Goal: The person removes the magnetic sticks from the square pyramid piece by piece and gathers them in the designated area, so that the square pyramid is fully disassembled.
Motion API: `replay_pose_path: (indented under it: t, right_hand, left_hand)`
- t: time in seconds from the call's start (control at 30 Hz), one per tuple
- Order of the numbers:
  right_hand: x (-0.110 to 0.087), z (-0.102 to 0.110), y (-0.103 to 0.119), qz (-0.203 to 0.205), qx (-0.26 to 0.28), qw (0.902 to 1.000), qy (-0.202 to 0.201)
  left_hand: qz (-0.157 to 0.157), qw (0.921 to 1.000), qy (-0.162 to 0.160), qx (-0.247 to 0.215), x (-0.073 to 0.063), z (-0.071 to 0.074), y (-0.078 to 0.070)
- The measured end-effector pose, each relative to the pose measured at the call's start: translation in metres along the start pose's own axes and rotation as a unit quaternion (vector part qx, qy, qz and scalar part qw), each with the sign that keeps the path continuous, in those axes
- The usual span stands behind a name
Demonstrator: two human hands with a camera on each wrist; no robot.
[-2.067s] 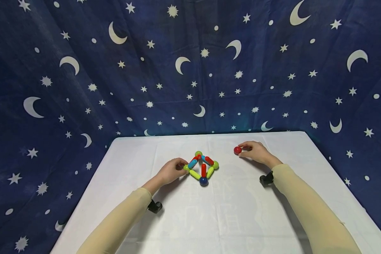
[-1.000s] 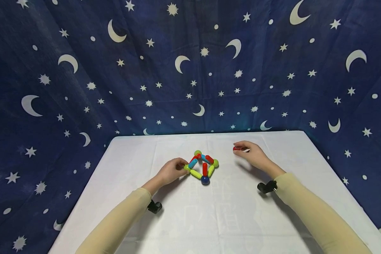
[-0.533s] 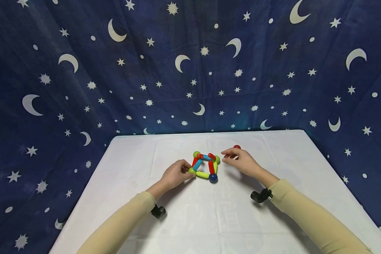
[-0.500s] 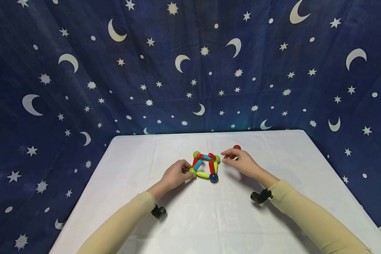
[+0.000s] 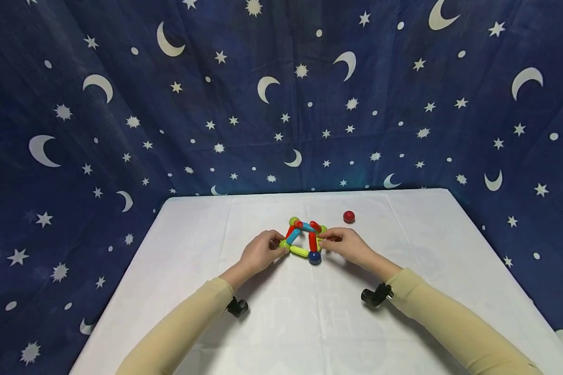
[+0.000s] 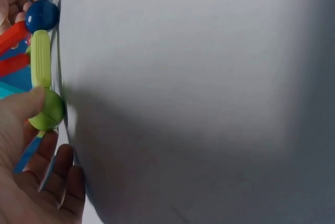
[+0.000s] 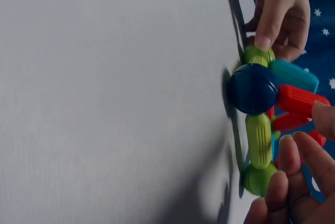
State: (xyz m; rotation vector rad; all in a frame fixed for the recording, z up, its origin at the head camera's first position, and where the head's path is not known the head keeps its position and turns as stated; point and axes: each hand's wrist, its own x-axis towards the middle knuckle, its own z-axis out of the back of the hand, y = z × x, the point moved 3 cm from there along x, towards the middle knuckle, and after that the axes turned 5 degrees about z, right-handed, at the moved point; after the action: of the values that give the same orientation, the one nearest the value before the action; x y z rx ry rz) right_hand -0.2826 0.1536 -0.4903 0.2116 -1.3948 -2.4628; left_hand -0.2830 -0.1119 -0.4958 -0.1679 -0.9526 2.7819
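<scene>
A frame of magnetic rods and balls stands on the white-covered table, with green balls at several corners and a dark blue ball [image 5: 314, 258] at the near one. My left hand [image 5: 261, 252] pinches the left green ball [image 6: 54, 110] between thumb and finger. Rising from the blue ball is a red rod [image 7: 298, 100]. The right hand [image 5: 349, 245] has its fingertips at the right side of this rod, thumb and index finger apart; its thumb overlaps the rod's tip in the right wrist view. Yellow-green rods [image 5: 299, 251] form the near sides. Blue and red rods lean upward elsewhere.
Behind the right hand, a loose red ball [image 5: 349, 216] lies on the table [image 5: 281, 333]. A dark blue curtain [image 5: 234, 94] with moons and stars hangs along the far edge. Black cameras [image 5: 375, 296] are strapped at both wrists.
The right hand held the red ball, left it on the table, then moved left and nearer to the frame. My left hand shifted slightly right, turning the frame with the green ball.
</scene>
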Motion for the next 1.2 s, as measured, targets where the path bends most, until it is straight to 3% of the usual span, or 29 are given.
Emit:
replay_pose_path:
  t: [0.2, 0.33, 0.47, 0.6, 0.7, 0.87, 1.2]
  right_hand:
    - [0.005, -0.013, 0.008, -0.02, 0.064, 0.9978, -0.001]
    - [0.009, -0.021, 0.014, -0.037, 0.091, 0.9951, 0.009]
    - [0.012, -0.023, 0.017, -0.041, 0.087, 0.9953, -0.008]
    - [0.014, -0.026, 0.018, -0.034, 0.105, 0.9937, -0.02]
    - [0.014, -0.029, 0.019, -0.029, 0.123, 0.9917, -0.02]
    - [0.011, -0.031, 0.019, -0.036, 0.138, 0.9895, -0.026]
    - [0.007, -0.028, 0.016, -0.044, 0.142, 0.9884, -0.03]
  left_hand:
    - [0.042, 0.9974, -0.058, 0.001, -0.001, 0.007, 0.002]
    - [0.058, 0.993, -0.09, -0.051, -0.013, 0.005, -0.005]
    - [0.025, 0.9921, -0.047, -0.114, -0.023, -0.01, -0.025]
    - [0.024, 0.9856, -0.01, -0.167, -0.026, -0.027, -0.039]
    - [0.027, 0.9852, -0.024, -0.168, -0.026, -0.035, -0.044]
    - [0.02, 0.9901, -0.046, -0.131, -0.022, -0.039, -0.047]
    - [0.055, 0.9866, -0.027, -0.151, -0.017, -0.04, -0.047]
